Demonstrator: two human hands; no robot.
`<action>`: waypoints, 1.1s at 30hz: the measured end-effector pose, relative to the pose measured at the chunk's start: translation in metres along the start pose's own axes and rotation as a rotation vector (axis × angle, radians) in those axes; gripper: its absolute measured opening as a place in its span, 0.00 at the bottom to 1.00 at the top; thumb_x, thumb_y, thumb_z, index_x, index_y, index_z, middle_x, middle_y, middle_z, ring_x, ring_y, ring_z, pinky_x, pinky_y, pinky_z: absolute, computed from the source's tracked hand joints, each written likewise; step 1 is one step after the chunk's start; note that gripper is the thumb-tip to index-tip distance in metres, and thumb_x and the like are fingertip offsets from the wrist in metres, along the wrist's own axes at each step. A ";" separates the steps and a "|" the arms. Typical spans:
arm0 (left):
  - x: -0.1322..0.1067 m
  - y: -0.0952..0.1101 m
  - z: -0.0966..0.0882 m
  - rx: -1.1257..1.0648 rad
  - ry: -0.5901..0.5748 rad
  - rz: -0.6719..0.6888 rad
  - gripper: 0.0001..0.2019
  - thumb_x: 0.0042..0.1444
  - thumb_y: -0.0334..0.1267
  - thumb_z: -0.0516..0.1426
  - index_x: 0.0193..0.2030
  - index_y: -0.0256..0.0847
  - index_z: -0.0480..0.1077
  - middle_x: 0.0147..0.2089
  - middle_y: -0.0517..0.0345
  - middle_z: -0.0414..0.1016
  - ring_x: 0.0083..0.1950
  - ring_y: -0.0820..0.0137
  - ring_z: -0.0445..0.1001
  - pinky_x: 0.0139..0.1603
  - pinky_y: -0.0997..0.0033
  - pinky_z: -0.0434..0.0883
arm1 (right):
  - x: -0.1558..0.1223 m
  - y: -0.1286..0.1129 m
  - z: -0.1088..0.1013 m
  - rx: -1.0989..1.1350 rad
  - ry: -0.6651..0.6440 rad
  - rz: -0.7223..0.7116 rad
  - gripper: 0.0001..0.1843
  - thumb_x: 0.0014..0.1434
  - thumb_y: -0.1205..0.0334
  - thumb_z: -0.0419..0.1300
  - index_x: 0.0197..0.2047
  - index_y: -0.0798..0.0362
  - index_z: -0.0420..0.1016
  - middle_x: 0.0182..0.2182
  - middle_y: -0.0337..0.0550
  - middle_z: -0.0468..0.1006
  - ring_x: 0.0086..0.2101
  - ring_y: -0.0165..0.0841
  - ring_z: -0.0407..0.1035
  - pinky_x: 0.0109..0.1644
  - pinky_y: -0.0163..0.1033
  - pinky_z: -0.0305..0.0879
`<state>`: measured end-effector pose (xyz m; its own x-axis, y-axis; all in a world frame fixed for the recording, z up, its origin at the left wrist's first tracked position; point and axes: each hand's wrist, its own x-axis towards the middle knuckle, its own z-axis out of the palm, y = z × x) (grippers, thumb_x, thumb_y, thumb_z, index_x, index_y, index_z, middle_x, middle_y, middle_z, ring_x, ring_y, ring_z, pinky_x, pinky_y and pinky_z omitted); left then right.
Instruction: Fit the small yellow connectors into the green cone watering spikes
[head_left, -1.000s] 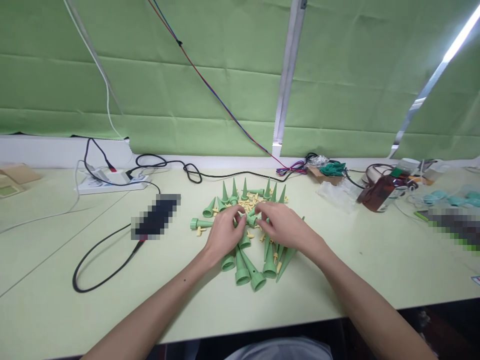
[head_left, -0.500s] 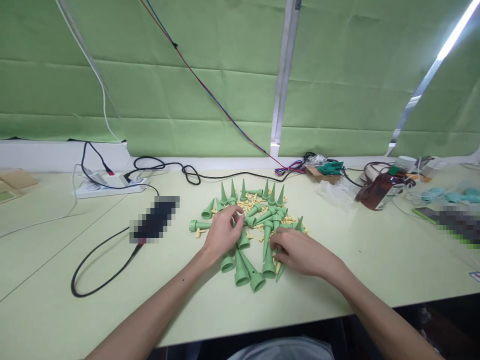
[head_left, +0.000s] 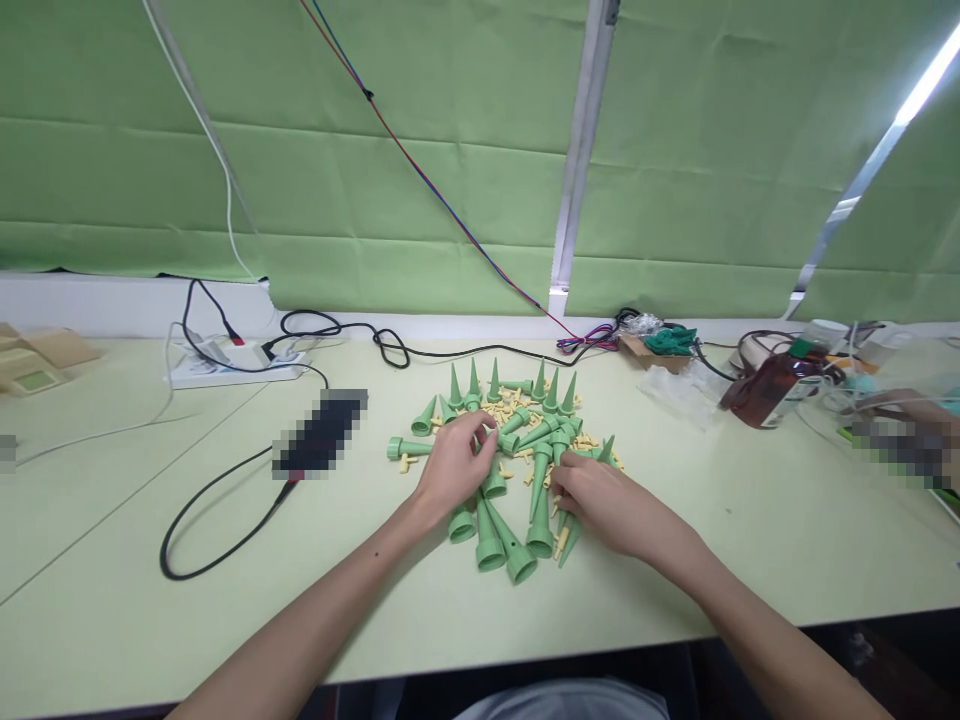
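Note:
Green plastic cone-shaped spikes (head_left: 519, 565) lie and stand in a cluster on the table, with small yellow T-shaped plastic pieces (head_left: 407, 463) scattered among them. My left hand (head_left: 459, 458) is over the left side of the cluster, its fingers curled and thumb drawn in beside a lying green spike (head_left: 509, 443). Whatever its fingertips hold is hidden. At the right side, my right hand (head_left: 604, 500) has its fingers bent down and pinched close to the pile. Its fingertips are covered, so any piece in them cannot be made out.
Left of the cluster lies a blurred dark device (head_left: 322, 435) on a black cable, near a white power strip (head_left: 232, 365). At the right are a brown bottle (head_left: 772, 390), clear plastic wrap (head_left: 679, 390), and another person's hand (head_left: 919, 415) over a blurred device.
The view has shifted slightly, moving the scene a little rightward. Another person's hand has come in at the right edge. Both my hands stay at nearly the same places over the pile.

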<state>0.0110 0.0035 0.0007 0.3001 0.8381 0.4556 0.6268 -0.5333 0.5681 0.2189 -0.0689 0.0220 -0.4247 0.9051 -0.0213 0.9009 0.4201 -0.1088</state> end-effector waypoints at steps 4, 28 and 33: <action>-0.001 0.001 0.000 -0.029 0.025 0.003 0.08 0.61 0.37 0.51 0.39 0.40 0.70 0.34 0.58 0.74 0.29 0.71 0.69 0.33 0.70 0.66 | 0.003 -0.005 -0.010 -0.230 0.077 -0.001 0.18 0.50 0.87 0.49 0.34 0.55 0.67 0.34 0.45 0.68 0.25 0.31 0.67 0.25 0.37 0.47; 0.001 0.000 0.004 -0.326 -0.027 -0.104 0.16 0.64 0.46 0.49 0.36 0.39 0.72 0.34 0.58 0.75 0.30 0.71 0.67 0.28 0.74 0.64 | 0.077 -0.006 0.026 0.555 0.709 -0.259 0.07 0.67 0.67 0.51 0.42 0.54 0.69 0.38 0.45 0.69 0.39 0.33 0.66 0.44 0.39 0.66; 0.002 0.001 0.003 -0.323 -0.041 -0.098 0.16 0.64 0.46 0.49 0.33 0.39 0.69 0.30 0.59 0.71 0.30 0.71 0.67 0.29 0.74 0.65 | 0.076 -0.010 0.029 0.612 0.707 -0.203 0.06 0.67 0.64 0.50 0.40 0.53 0.68 0.36 0.44 0.70 0.36 0.32 0.66 0.42 0.37 0.65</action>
<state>0.0142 0.0051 0.0006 0.2826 0.8874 0.3641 0.3956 -0.4537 0.7986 0.1751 -0.0061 -0.0075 -0.2347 0.7331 0.6384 0.5282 0.6475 -0.5493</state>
